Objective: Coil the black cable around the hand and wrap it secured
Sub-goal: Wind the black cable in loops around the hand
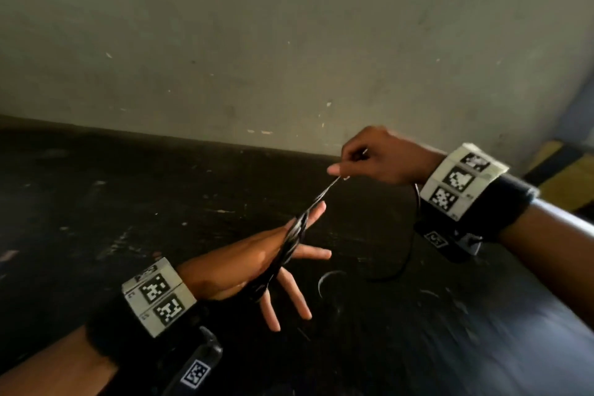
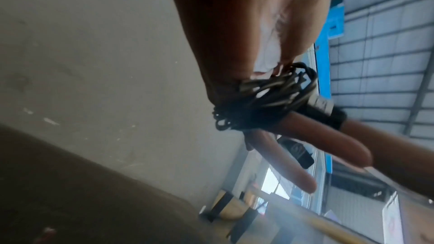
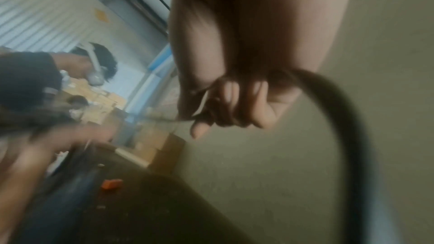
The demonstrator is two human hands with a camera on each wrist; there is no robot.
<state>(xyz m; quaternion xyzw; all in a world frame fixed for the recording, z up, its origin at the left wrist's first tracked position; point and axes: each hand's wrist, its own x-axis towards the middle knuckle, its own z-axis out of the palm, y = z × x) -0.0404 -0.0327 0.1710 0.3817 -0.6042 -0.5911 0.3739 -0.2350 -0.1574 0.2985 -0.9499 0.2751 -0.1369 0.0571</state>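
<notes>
The black cable (image 1: 289, 247) is wound in several loops across my left hand (image 1: 266, 260), whose fingers are spread straight over the dark table. In the left wrist view the cable coil (image 2: 265, 103) bunches at the base of the fingers (image 2: 411, 153). A taut strand runs up and to the right to my right hand (image 1: 373, 161), which pinches it between thumb and curled fingers. The slack tail (image 1: 408, 244) drops from that fist down to the table. In the right wrist view my right hand (image 3: 225, 110) grips the cable (image 3: 352, 118), and the tail arcs down the right side.
A dark, scuffed table (image 1: 128, 202) runs up to a pale grey wall (image 1: 257, 42). Yellow-and-black marking (image 1: 565, 167) shows at the far right. Another person (image 3: 35, 77) works at a table with boxes in the background. A small orange object (image 3: 111, 184) lies on the table.
</notes>
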